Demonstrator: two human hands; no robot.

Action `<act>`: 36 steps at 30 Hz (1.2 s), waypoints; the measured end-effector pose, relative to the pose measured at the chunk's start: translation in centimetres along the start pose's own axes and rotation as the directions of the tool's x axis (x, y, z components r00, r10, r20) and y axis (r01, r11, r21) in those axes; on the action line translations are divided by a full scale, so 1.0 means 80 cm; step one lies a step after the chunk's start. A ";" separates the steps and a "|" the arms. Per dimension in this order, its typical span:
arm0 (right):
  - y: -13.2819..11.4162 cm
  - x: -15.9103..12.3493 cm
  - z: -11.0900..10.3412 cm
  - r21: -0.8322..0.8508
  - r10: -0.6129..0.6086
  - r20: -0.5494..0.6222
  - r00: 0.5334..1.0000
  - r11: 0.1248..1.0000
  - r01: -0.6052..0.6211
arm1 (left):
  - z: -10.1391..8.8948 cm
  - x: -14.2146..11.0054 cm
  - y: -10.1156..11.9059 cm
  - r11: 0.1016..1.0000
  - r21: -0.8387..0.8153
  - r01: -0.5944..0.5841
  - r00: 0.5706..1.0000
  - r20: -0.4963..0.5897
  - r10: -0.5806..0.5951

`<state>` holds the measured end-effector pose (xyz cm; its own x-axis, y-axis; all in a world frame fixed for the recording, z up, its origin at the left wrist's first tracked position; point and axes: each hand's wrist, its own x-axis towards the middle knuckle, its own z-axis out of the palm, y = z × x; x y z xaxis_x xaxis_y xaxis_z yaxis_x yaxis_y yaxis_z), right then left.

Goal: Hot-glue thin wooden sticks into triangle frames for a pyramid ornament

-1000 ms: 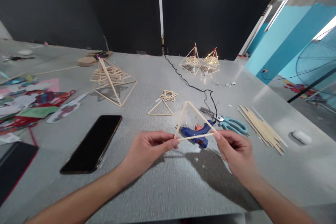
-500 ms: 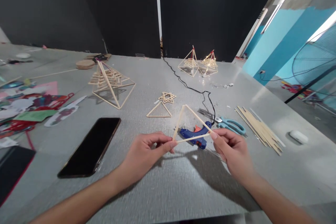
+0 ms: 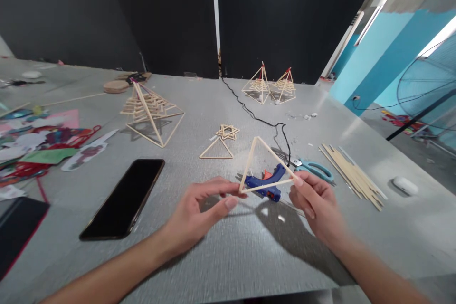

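A triangle of thin wooden sticks is held up off the table by my right hand, whose thumb and fingers pinch its right corner. My left hand is open, thumb apart from the fingers, with its fingertips touching or just beside the triangle's lower left corner. Behind the triangle lies a blue glue gun with an orange trigger, on its side. Farther back, a second stick triangle lies flat beside a small stick star.
Light-blue scissors, a bundle of flat sticks and a white case lie right. A phone and paper scraps lie left. Stick pyramids stand farther back. A black cord crosses the table.
My left thumb and fingers have spread apart, letting go of the triangle's left corner. The triangle has shifted slightly right with my right hand. Lights on the far right pyramid no longer glow.
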<state>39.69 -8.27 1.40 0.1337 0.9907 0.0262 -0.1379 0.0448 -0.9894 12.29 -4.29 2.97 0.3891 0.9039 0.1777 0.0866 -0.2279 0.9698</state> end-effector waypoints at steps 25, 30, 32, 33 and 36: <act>-0.007 -0.012 0.006 -0.336 -0.116 0.159 0.980 0.927 0.165 | -0.009 0.006 0.007 0.991 -0.122 0.058 0.970 -0.226 -0.085; -0.011 -0.012 0.008 -0.337 -0.082 0.163 0.983 0.932 0.134 | -0.010 0.005 0.007 0.998 -0.054 -0.028 0.981 -0.195 0.017; -0.012 -0.013 0.009 -0.340 -0.067 0.170 0.983 0.932 0.122 | -0.010 0.004 0.006 0.996 -0.067 -0.066 0.979 -0.196 0.051; -0.012 -0.013 0.009 -0.342 -0.062 0.175 0.983 0.932 0.119 | -0.009 0.002 0.005 0.993 -0.084 -0.083 0.977 -0.203 0.065; -0.010 -0.014 0.010 -0.349 -0.042 0.195 0.980 0.931 0.109 | -0.008 -0.001 0.004 0.983 -0.120 -0.137 0.971 -0.214 0.109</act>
<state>38.88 -9.28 2.30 -0.0546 0.9940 0.0949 0.2288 0.1050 -0.9678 11.68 -4.21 3.35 0.1908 0.9302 0.3137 -0.0783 -0.3041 0.9494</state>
